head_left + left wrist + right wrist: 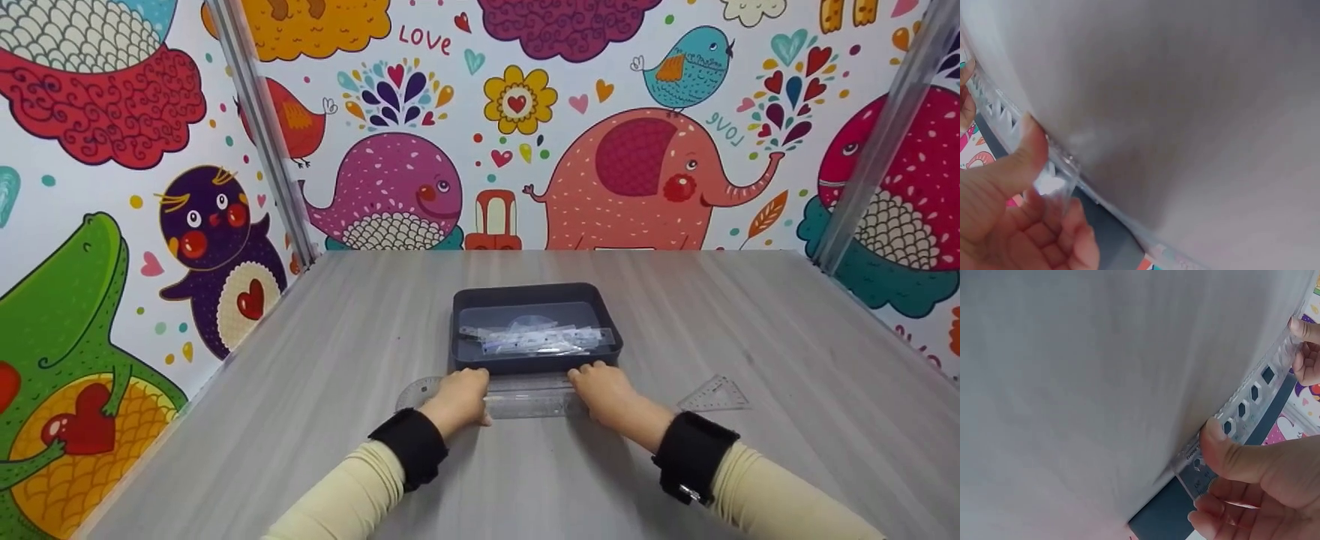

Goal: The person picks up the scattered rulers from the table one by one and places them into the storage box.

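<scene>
A clear plastic stencil ruler [529, 405] spans the space between my two hands, just in front of a dark tray [536, 366]. My left hand [461, 396] pinches its left end between thumb and fingers; triangular cut-outs show there in the left wrist view. At the other end, my right hand [609, 397] grips the ruler with the thumb on top, beside a row of hexagonal holes [1242, 410] in the right wrist view. Whether the ruler touches the table is hard to tell. Partly behind my left hand lies a clear protractor [415, 391].
Inside the tray is a heap of clear plastic pieces [536, 339], some apparently rulers. A clear set square [716, 394] lies on the grey wood-grain table [360, 322], right of my right hand. Patterned panels [517, 161] stand behind and at both sides.
</scene>
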Action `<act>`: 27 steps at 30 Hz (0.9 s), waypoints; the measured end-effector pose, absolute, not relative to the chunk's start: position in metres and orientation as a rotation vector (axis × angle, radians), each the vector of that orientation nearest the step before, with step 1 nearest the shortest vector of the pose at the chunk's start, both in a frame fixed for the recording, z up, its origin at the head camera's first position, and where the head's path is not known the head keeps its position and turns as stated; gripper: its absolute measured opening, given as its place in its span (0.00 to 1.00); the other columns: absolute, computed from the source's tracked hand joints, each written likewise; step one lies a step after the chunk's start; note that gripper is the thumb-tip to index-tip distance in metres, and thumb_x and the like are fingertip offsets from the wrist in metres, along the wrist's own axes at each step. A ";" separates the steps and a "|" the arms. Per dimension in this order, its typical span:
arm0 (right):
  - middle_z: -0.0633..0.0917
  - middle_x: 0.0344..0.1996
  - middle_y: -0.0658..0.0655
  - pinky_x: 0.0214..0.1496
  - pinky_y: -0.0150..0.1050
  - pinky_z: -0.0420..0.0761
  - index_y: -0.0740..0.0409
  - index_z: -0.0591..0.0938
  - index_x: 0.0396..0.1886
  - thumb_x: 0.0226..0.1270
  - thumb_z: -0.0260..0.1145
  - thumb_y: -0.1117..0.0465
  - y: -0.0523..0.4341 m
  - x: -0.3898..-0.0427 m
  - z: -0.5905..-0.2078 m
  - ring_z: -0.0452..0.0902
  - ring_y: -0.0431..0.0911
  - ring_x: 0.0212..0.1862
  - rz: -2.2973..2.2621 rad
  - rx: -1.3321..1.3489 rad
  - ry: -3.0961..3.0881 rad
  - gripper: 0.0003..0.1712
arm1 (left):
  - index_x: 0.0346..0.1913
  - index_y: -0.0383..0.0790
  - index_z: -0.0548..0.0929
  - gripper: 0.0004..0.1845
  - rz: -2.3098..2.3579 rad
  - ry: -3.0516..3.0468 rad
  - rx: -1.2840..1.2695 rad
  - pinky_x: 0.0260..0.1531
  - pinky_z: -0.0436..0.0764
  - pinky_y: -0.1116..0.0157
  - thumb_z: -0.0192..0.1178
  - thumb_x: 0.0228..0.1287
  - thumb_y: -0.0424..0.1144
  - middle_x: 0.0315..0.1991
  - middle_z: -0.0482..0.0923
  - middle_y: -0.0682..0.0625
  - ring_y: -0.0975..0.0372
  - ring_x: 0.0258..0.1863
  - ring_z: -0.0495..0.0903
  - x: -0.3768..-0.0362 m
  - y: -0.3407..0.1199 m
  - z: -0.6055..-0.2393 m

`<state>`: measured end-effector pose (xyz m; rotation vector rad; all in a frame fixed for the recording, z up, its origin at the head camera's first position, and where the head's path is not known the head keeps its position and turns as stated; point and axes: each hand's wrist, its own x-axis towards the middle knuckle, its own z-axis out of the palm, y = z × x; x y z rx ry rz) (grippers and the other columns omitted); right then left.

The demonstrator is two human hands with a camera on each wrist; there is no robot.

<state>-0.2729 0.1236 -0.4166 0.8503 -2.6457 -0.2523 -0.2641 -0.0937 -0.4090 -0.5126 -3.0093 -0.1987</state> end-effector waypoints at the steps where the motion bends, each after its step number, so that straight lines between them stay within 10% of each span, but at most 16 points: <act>1: 0.73 0.18 0.58 0.19 0.42 0.70 0.62 0.70 0.21 0.30 0.65 0.70 0.124 -0.273 -0.417 0.70 0.51 0.22 -0.261 0.851 -2.633 0.15 | 0.22 0.40 0.70 0.22 -0.219 -3.003 -0.519 0.25 0.73 0.61 0.71 0.22 0.43 0.20 0.73 0.49 0.54 0.24 0.75 -0.264 -0.094 -0.409; 27: 0.68 0.14 0.46 0.16 0.32 0.63 0.54 0.68 0.14 0.43 0.64 0.68 0.160 -0.281 -0.390 0.62 0.41 0.18 0.167 0.778 -2.400 0.12 | 0.23 0.42 0.75 0.04 -0.709 -2.506 -0.589 0.27 0.70 0.70 0.61 0.42 0.32 0.23 0.74 0.54 0.64 0.24 0.71 -0.273 -0.095 -0.385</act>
